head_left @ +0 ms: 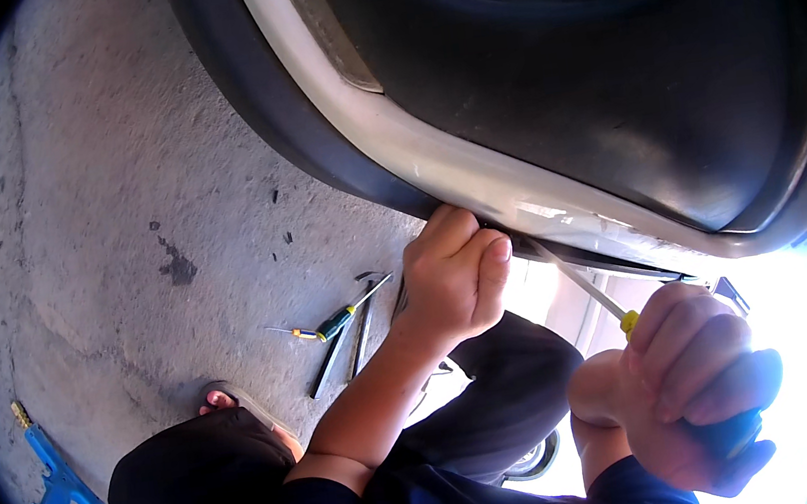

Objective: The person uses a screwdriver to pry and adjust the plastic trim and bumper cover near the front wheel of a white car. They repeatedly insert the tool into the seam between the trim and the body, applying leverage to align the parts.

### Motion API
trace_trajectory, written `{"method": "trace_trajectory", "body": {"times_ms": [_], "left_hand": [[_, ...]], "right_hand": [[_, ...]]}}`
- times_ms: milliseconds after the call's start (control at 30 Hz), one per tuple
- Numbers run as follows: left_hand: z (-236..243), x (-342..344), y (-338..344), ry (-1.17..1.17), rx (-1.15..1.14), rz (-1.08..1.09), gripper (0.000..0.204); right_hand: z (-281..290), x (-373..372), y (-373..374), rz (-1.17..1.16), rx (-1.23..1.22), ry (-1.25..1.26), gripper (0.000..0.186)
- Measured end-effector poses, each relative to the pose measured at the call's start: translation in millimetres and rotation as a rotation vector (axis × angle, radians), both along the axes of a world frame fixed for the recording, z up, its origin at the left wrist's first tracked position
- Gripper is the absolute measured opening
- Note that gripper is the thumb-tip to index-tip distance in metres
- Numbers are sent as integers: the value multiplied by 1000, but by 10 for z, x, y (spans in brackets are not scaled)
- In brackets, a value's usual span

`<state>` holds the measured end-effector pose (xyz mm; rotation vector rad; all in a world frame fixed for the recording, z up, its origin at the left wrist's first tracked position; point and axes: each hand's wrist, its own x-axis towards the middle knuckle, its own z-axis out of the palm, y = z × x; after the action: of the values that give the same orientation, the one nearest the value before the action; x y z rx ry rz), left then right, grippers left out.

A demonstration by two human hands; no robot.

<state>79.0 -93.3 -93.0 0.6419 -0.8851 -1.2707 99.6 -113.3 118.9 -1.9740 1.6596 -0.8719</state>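
A car bumper, white (474, 168) with a large black section above, curves across the upper right. Black trim (332, 165) runs along its lower edge. My left hand (451, 271) is closed on this trim, fingers curled over the edge and thumb pressed against them. Gripped in my right hand (690, 368) is a screwdriver (589, 288) with a long metal shaft and a yellow collar. Its shaft slants up and left to the bumper's underside beside my left hand. The tip is hard to make out there, and my fingers cover most of the dark handle.
On the concrete floor lie a green-and-black screwdriver (337, 323), a small yellow-and-blue screwdriver (305, 334) and dark flat bars (363, 329). A blue air blow gun (57, 481) rests farther left. My bent legs are below; strong light washes out the lower right.
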Motion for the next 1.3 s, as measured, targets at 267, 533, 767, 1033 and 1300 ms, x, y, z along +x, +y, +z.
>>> {"method": "trace_trajectory", "body": {"times_ms": [267, 533, 767, 1033, 1300], "left_hand": [[-7, 9, -25, 29, 2, -6, 34], [-2, 85, -2, -12, 23, -121, 42], [1, 84, 13, -8, 28, -114, 42], [-12, 61, 6, 2, 11, -90, 42], [51, 59, 34, 7, 14, -132, 41]], "right_hand": [[-30, 21, -37, 8, 25, 38, 38], [-102, 14, -170, -2, 96, 53, 39], [-146, 23, -71, -5, 13, 42, 40], [-208, 15, -10, -25, -66, 11, 40], [-234, 9, -53, -90, -50, -36, 45]]}}
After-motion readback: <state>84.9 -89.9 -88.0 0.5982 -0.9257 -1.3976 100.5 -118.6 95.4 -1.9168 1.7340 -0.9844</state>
